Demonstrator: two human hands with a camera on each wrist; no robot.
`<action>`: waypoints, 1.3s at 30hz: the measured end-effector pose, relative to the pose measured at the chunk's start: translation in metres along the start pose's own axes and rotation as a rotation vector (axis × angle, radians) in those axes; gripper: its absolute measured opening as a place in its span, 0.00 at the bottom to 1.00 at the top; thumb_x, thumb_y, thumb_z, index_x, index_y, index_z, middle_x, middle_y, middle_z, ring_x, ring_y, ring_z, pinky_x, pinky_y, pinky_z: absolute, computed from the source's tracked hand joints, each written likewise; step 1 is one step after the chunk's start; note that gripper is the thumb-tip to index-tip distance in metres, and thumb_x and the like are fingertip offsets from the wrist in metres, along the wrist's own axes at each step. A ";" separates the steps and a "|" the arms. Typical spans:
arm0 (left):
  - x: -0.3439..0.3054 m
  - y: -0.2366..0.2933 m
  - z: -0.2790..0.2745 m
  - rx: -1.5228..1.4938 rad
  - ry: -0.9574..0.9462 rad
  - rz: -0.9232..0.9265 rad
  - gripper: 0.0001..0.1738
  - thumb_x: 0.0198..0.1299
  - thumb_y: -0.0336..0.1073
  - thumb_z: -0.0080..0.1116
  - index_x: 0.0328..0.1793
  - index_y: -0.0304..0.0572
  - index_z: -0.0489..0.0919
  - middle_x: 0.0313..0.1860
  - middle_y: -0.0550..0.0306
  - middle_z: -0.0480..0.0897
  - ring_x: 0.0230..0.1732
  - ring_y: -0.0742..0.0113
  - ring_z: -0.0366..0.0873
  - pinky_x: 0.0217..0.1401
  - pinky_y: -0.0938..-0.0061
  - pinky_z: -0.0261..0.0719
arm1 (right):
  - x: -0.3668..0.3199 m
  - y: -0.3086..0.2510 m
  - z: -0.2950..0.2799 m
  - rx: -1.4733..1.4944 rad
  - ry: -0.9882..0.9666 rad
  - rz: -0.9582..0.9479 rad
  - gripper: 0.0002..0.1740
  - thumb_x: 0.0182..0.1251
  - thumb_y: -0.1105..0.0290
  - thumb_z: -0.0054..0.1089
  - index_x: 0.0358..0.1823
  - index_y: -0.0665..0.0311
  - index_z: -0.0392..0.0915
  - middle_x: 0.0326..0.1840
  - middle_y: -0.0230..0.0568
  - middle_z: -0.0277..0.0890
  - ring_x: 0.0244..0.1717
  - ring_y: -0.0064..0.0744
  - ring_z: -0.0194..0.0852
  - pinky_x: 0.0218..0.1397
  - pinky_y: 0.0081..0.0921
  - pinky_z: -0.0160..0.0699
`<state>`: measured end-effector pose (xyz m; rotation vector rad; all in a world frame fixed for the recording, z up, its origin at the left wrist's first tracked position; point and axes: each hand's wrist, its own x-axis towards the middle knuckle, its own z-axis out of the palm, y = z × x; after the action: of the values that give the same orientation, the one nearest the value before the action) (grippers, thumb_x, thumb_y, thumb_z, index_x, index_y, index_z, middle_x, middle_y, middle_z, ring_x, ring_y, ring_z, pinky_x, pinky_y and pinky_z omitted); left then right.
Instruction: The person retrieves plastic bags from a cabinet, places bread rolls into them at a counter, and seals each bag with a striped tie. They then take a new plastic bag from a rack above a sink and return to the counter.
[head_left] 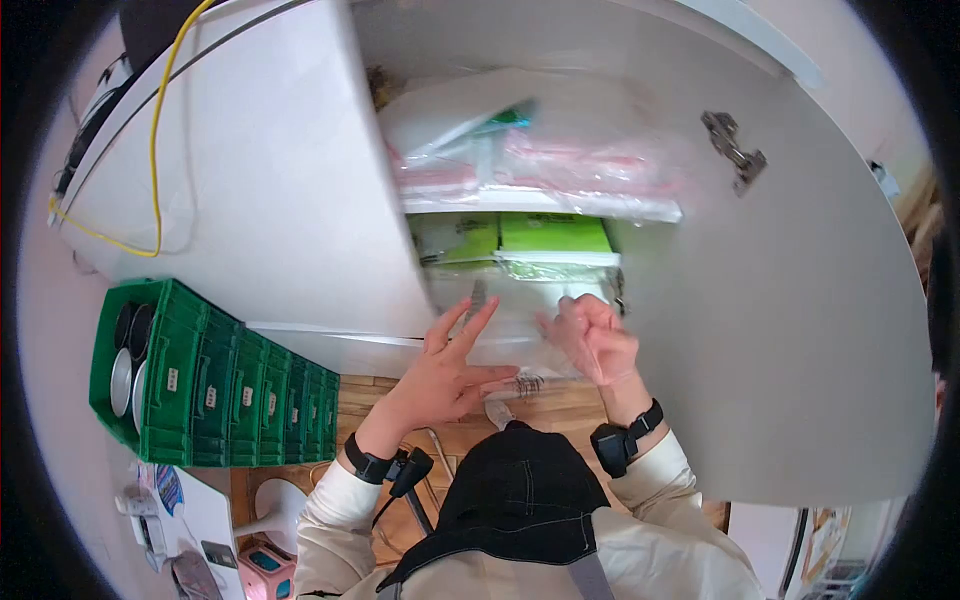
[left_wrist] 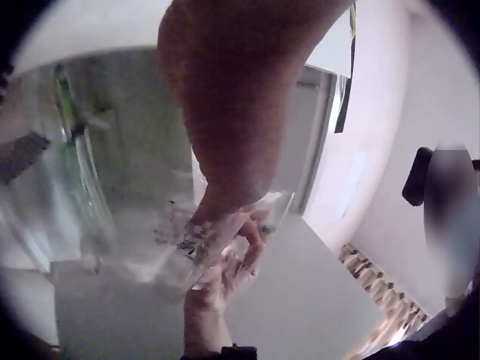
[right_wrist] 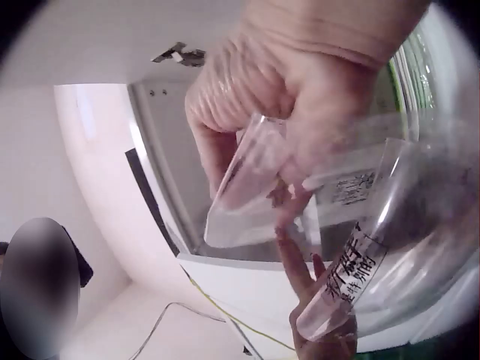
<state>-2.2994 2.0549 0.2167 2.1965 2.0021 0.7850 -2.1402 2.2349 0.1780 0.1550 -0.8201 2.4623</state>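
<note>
A clear plastic bag (right_wrist: 358, 262) with black printed lettering spans the space between the hands, nearly see-through in the head view. My right hand (head_left: 597, 342) grips its edge with curled fingers, and a flap of film sticks out past the knuckles in the right wrist view. The left hand (head_left: 445, 380) is at the bag's other side with its fingers spread and mostly straight. Through the film, the right wrist view shows that hand's fingers reaching up close to the right fingertips. In the left wrist view the left fingertips are hidden behind the hand.
In front is an open white cabinet, its door (head_left: 800, 330) swung out to the right. Plastic-wrapped packs (head_left: 590, 165) lie on the upper shelf, green packs (head_left: 555, 233) below. Stacked green crates (head_left: 190, 380) stand at left, and a yellow cable (head_left: 157, 150) hangs over the cabinet.
</note>
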 end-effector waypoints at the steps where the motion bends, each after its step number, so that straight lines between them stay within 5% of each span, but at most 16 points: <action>1: 0.005 0.011 -0.002 -0.080 0.056 0.061 0.15 0.47 0.35 0.59 0.43 0.59 0.83 0.69 0.50 0.56 0.70 0.48 0.50 0.70 0.56 0.46 | -0.009 -0.005 0.013 -0.141 -0.097 0.043 0.15 0.49 0.73 0.58 0.40 0.69 0.71 0.22 0.33 0.66 0.29 0.27 0.69 0.71 0.46 0.46; 3: 0.011 0.024 0.001 -0.169 0.104 0.130 0.14 0.48 0.35 0.59 0.42 0.58 0.83 0.68 0.50 0.60 0.70 0.49 0.51 0.70 0.55 0.45 | -0.033 -0.016 0.042 -0.103 -0.086 0.096 0.21 0.50 0.79 0.57 0.49 0.67 0.69 0.29 0.36 0.70 0.30 0.25 0.70 0.71 0.43 0.44; 6: 0.013 0.043 0.010 -0.198 -0.096 0.295 0.12 0.50 0.35 0.57 0.41 0.56 0.84 0.58 0.49 0.71 0.62 0.49 0.63 0.66 0.57 0.56 | -0.062 -0.029 0.059 -0.493 -0.100 0.074 0.28 0.54 0.89 0.49 0.58 0.67 0.62 0.41 0.40 0.74 0.34 0.25 0.74 0.56 0.30 0.72; 9: 0.004 0.069 0.020 -0.549 -0.338 0.009 0.11 0.51 0.32 0.54 0.40 0.41 0.80 0.44 0.49 0.77 0.49 0.50 0.73 0.54 0.61 0.69 | -0.093 -0.036 0.075 -0.705 0.074 0.004 0.24 0.57 0.86 0.51 0.57 0.68 0.65 0.40 0.39 0.76 0.39 0.27 0.76 0.47 0.22 0.76; 11: -0.006 0.079 0.035 -0.491 -0.107 0.193 0.10 0.51 0.32 0.53 0.39 0.37 0.77 0.39 0.49 0.78 0.40 0.48 0.75 0.44 0.62 0.73 | -0.118 -0.038 0.070 -0.772 0.119 0.004 0.21 0.57 0.85 0.52 0.54 0.67 0.68 0.39 0.39 0.77 0.39 0.27 0.77 0.49 0.24 0.76; 13: -0.018 0.089 0.045 -0.390 -0.075 0.169 0.08 0.51 0.31 0.53 0.37 0.37 0.77 0.37 0.49 0.77 0.40 0.48 0.74 0.43 0.62 0.73 | -0.145 -0.038 0.060 -0.839 0.149 0.007 0.19 0.57 0.83 0.54 0.51 0.66 0.71 0.38 0.39 0.78 0.40 0.27 0.77 0.50 0.26 0.75; 15: -0.027 0.099 0.059 -0.279 -0.017 0.137 0.07 0.51 0.30 0.52 0.35 0.37 0.76 0.34 0.49 0.76 0.39 0.48 0.74 0.42 0.62 0.73 | -0.169 -0.041 0.049 -1.430 -0.020 -0.174 0.10 0.57 0.82 0.54 0.41 0.65 0.77 0.30 0.39 0.78 0.40 0.32 0.79 0.53 0.35 0.76; 17: -0.043 0.116 0.074 -0.275 -0.077 0.069 0.05 0.52 0.31 0.52 0.32 0.37 0.74 0.31 0.48 0.74 0.37 0.49 0.73 0.39 0.63 0.73 | -0.200 -0.043 0.050 -1.679 0.004 -0.066 0.06 0.56 0.77 0.58 0.36 0.62 0.79 0.26 0.39 0.77 0.38 0.36 0.79 0.52 0.35 0.77; 21: -0.068 0.155 0.105 -0.213 -0.122 -0.054 0.07 0.53 0.31 0.54 0.36 0.36 0.75 0.36 0.46 0.75 0.41 0.47 0.74 0.44 0.63 0.74 | -0.266 -0.052 0.037 -1.833 -0.255 -0.277 0.12 0.57 0.68 0.56 0.43 0.57 0.78 0.37 0.39 0.78 0.39 0.41 0.77 0.47 0.37 0.76; 23: -0.082 0.170 0.110 -0.247 -0.105 -0.078 0.07 0.54 0.32 0.54 0.37 0.36 0.76 0.36 0.47 0.75 0.40 0.48 0.74 0.42 0.65 0.74 | -0.314 -0.065 0.021 -1.952 -0.347 -0.623 0.13 0.51 0.74 0.59 0.40 0.62 0.76 0.39 0.45 0.75 0.37 0.42 0.76 0.42 0.40 0.76; 25: -0.104 0.181 0.107 -0.226 -0.073 -0.153 0.08 0.55 0.33 0.53 0.38 0.36 0.76 0.38 0.47 0.76 0.41 0.48 0.74 0.42 0.65 0.74 | -0.359 -0.052 -0.058 -1.559 -0.093 -1.344 0.19 0.58 0.62 0.53 0.49 0.64 0.70 0.54 0.49 0.67 0.52 0.45 0.69 0.52 0.45 0.68; 27: -0.122 0.189 0.106 -0.230 -0.056 -0.203 0.09 0.56 0.34 0.53 0.40 0.36 0.77 0.39 0.47 0.76 0.41 0.49 0.74 0.41 0.66 0.74 | -0.386 -0.071 -0.050 -1.979 0.510 -1.090 0.31 0.65 0.48 0.39 0.57 0.69 0.62 0.64 0.51 0.55 0.62 0.45 0.58 0.62 0.45 0.55; 31: -0.150 0.189 0.105 -0.230 0.015 -0.222 0.11 0.58 0.36 0.51 0.43 0.39 0.77 0.36 0.48 0.76 0.39 0.49 0.75 0.41 0.63 0.75 | -0.329 -0.079 0.029 -1.588 0.712 -0.777 0.39 0.66 0.42 0.32 0.61 0.74 0.58 0.62 0.55 0.58 0.64 0.46 0.55 0.66 0.41 0.48; 36: -0.169 0.169 0.126 -0.212 -0.106 -0.014 0.12 0.58 0.36 0.50 0.46 0.39 0.75 0.38 0.46 0.76 0.40 0.46 0.74 0.42 0.61 0.74 | -0.314 -0.025 0.004 -1.695 0.394 -0.313 0.38 0.63 0.47 0.42 0.62 0.74 0.57 0.61 0.59 0.60 0.63 0.53 0.57 0.65 0.40 0.54; 38: -0.173 0.175 0.131 -0.311 -0.459 -0.092 0.12 0.59 0.38 0.48 0.44 0.40 0.75 0.39 0.44 0.76 0.40 0.45 0.74 0.43 0.59 0.73 | -0.313 -0.015 0.002 -1.718 0.272 -0.096 0.38 0.62 0.48 0.45 0.63 0.74 0.56 0.61 0.61 0.61 0.63 0.56 0.57 0.65 0.40 0.57; 39: -0.177 0.173 0.140 -0.318 -0.475 -0.067 0.12 0.59 0.38 0.48 0.44 0.40 0.75 0.39 0.44 0.76 0.40 0.45 0.74 0.43 0.59 0.73 | -0.296 -0.012 0.027 -1.801 0.088 -0.207 0.36 0.62 0.50 0.48 0.63 0.71 0.57 0.60 0.59 0.62 0.63 0.54 0.58 0.64 0.40 0.58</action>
<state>-2.0880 1.9008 0.1040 1.9002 1.5880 0.4720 -1.8835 2.0926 0.1271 -0.4807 -2.3461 0.8007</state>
